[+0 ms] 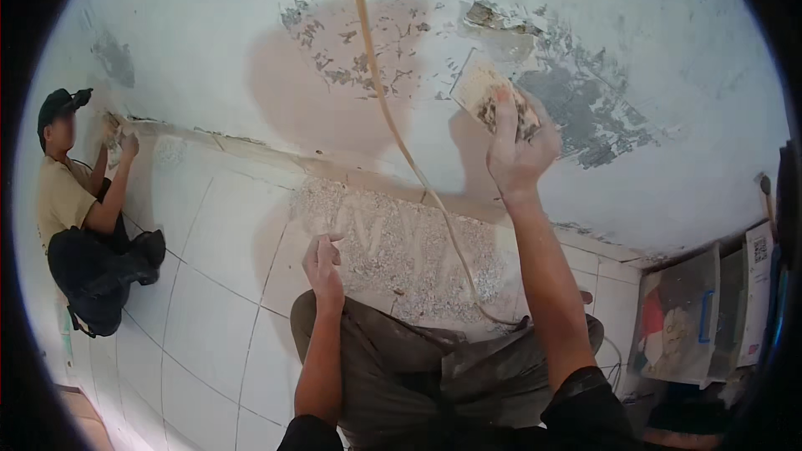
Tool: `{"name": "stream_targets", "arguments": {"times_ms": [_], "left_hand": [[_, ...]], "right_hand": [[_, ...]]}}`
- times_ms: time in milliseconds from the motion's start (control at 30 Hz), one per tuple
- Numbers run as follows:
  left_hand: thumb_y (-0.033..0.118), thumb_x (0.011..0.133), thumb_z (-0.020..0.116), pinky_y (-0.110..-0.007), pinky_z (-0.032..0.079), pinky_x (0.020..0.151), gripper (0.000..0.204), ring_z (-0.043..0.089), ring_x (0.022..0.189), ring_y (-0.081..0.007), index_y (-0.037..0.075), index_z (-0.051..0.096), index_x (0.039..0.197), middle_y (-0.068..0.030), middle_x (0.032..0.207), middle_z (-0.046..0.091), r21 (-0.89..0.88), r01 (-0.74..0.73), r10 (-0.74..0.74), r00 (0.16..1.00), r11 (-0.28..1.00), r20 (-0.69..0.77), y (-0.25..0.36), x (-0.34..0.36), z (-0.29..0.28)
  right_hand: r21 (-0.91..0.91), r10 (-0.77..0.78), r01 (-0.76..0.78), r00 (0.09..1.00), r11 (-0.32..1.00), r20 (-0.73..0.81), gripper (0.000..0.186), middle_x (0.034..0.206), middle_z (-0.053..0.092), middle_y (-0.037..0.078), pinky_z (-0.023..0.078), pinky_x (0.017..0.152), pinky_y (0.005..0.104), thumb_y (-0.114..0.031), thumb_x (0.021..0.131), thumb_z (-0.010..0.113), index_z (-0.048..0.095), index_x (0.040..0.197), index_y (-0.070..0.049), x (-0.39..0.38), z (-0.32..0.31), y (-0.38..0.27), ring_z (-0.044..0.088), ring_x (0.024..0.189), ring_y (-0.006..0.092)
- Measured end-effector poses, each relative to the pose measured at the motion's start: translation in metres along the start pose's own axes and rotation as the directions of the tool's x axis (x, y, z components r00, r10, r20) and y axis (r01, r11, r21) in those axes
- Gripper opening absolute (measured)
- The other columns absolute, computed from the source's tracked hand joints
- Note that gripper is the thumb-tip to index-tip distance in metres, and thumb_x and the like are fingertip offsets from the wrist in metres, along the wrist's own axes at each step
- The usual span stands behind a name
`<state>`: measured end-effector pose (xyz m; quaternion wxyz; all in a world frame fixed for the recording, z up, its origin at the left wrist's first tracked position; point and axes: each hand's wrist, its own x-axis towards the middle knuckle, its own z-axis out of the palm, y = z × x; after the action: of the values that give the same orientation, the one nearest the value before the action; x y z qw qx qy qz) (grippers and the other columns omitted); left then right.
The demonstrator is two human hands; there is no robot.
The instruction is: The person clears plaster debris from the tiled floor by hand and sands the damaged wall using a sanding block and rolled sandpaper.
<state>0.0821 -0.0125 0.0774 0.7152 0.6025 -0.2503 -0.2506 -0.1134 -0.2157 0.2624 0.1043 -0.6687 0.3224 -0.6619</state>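
My right hand [524,146] grips a broad flat scraper [480,83] against the wall [668,58]. The thumb lies across its face, which is pale and caked with crumbly plaster debris; its handle is hidden in my palm. Around the blade the paint has flaked, baring a grey patch [585,100] and a deeper broken hole [501,21] just above. My left hand [323,266] hovers over my left knee with its fingers loosely bent, and nothing shows in it. Plaster crumbs [384,242] lie spread on the floor below the wall.
A tan cord or hose [376,75] hangs down before the wall to the floor by my legs. At the left another person [71,200] squats, both hands at the wall. A clear plastic drawer box [677,317] stands at the right. White tiles [209,301] cover the floor.
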Motion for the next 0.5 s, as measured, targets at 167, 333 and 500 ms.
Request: {"name": "stream_targets", "arguments": {"times_ms": [167, 333, 500], "left_hand": [[0.024, 0.102, 0.047, -0.026, 0.032, 0.06, 0.034, 0.038, 0.064, -0.0095, -0.002, 0.067, 0.093, 0.0023, 0.069, 0.042, -0.122, 0.067, -0.084, 0.986, 0.99, -0.142, 0.004, 0.0, -0.007], [0.015, 0.099, 0.052, -0.027, 0.034, 0.06, 0.025, 0.042, 0.066, -0.01, -0.003, 0.068, 0.094, 0.0002, 0.073, 0.051, 0.243, -0.246, 0.275, 0.957, 0.938, -0.093, -0.002, -0.006, 0.014], [0.016, 0.1, 0.052, -0.026, 0.034, 0.059, 0.025, 0.041, 0.065, -0.0082, -0.003, 0.068, 0.096, -0.0001, 0.072, 0.05, 0.216, -0.058, 0.081, 0.992, 0.975, -0.1, -0.001, -0.007, 0.008]], "right_hand": [[0.144, 0.17, -0.146, 0.972, 0.979, -0.165, 0.018, 0.09, 0.072, 0.014, 0.052, 0.071, 0.0274, -0.009, 0.093, 0.066, 0.07, 0.1, 0.007, -0.02, -0.025, 0.001, 0.066, 0.082, 0.0156], [-0.202, -0.111, 0.102, 0.993, 0.974, -0.031, 0.018, 0.088, 0.072, 0.014, 0.052, 0.071, 0.0264, -0.007, 0.092, 0.066, 0.069, 0.1, 0.009, -0.03, -0.04, 0.027, 0.067, 0.081, 0.0153], [-0.098, 0.049, -0.049, 0.999, 0.994, -0.005, 0.021, 0.085, 0.073, 0.014, 0.052, 0.073, 0.0263, -0.011, 0.091, 0.069, 0.07, 0.101, 0.008, -0.008, -0.055, 0.032, 0.067, 0.078, 0.014]]}}
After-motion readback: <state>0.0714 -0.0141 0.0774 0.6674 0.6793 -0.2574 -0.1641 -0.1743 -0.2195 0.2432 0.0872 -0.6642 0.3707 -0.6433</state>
